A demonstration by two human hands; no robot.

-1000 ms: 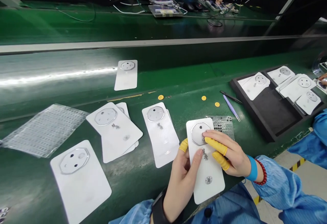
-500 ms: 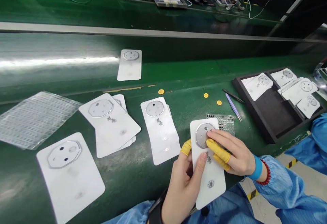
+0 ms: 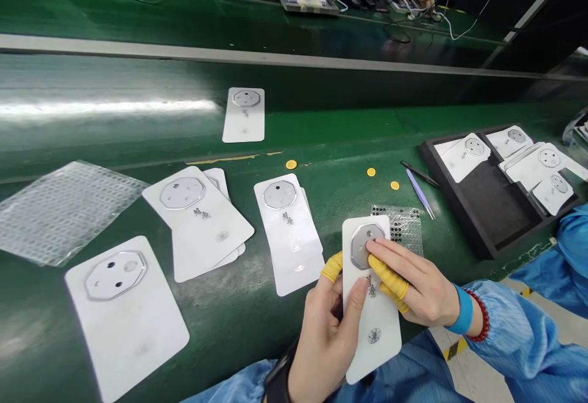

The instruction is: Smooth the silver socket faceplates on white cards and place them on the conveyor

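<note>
The green table (image 3: pixel 225 320) bears, roughly left to right, a clear sheet (image 3: pixel 68 213), a white panel (image 3: pixel 131 329), two stacks (image 3: pixel 202 231) (image 3: pixel 289 237) of panels, three yellow discs (image 3: pixel 291 164) (image 3: pixel 371 172) (image 3: pixel 395 185), a black-dotted sheet (image 3: pixel 410 229), purple tweezers (image 3: pixel 419 192), a black tool (image 3: pixel 419 173) and a black tray (image 3: pixel 452 205).

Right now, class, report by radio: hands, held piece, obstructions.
Left hand holding white rounded rectangular panel. Right hand touching its grey octagonal inset. Black-dotted clear plastic sheet beyond, apparently not obstructing.

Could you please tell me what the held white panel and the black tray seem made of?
White panel: probably satin plastic, given its even face and rounded corners, though coated metal is possible. Black tray: likely matte foam, from its dull, thick walls.
</note>
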